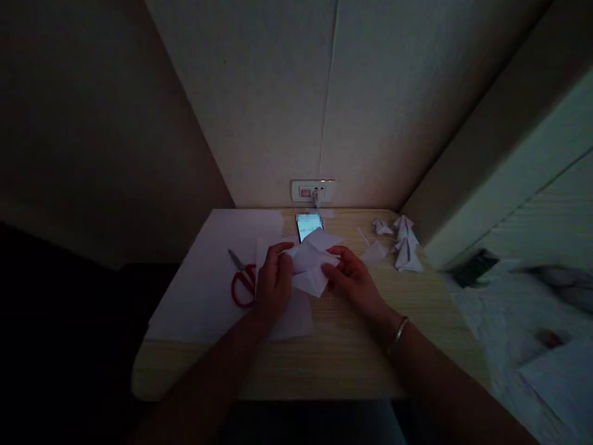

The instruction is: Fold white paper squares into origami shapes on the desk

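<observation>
Between my two hands is a piece of folded white paper (308, 262), its flaps spread and creased, held above the table. My left hand (274, 281) pinches its left edge with thumb and fingers. On the opposite side, my right hand (352, 278) grips the right edge, thumb at the front and fingers behind. A bracelet circles the right wrist. Close to the left hand lie red-handled scissors (243, 281), on large white paper sheets (199, 296). Just behind the folded paper is a lit phone (308, 224), partly covered by it.
Folded paper figures, one large (406, 244) and one small (382, 227), stand at the back right of the wooden table (370, 364). Near them are paper scraps (374, 252). A wall socket (312, 191) with a plug sits behind the phone. Blurred items lie beyond the table's right edge.
</observation>
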Tool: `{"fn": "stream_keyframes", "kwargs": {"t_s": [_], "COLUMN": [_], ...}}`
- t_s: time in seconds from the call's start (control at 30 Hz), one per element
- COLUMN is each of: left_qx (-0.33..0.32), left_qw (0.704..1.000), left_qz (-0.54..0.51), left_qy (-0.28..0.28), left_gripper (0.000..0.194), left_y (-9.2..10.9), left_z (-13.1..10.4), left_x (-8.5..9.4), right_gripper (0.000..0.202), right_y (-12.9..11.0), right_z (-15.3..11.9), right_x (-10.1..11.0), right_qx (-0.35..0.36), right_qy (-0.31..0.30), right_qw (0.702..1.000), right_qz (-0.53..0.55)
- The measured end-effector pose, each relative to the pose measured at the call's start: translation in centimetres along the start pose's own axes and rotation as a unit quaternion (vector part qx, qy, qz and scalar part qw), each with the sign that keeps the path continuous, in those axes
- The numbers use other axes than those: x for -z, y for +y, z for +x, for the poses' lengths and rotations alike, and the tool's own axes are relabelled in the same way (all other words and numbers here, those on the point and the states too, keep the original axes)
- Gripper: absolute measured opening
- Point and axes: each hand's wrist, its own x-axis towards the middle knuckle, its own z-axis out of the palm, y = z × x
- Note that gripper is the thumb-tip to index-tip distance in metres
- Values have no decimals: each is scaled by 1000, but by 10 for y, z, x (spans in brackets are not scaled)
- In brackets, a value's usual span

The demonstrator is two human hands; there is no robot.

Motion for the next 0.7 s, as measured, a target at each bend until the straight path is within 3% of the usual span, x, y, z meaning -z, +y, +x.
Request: {"fn": "stream_keyframes", "kwargs": {"t_s": [0.13,0.33,0.5,0.7], "left_qx": [49,115,93,67], "left_qw": [997,980,981,984], "left_qz": [-53,-155,-168,-148], "left_qy": [-13,46,-25,-70], "left_gripper": [23,22,20,19], "left_y": [2,-4,2,8], "left_z": [2,4,-1,-5], "left_x": [-2,-6,-7,-6], "right_gripper": [36,22,18,24], "right_y": [1,4,6,4], "right_z": [0,2,1,-4], "right_x": [0,1,0,2], "right_qx": [-1,1,36,79], "right_qy": [-8,37,14,-3], "right_qw": [1000,998,999,992], "right_qz": [-28,-46,-8,-98]}}
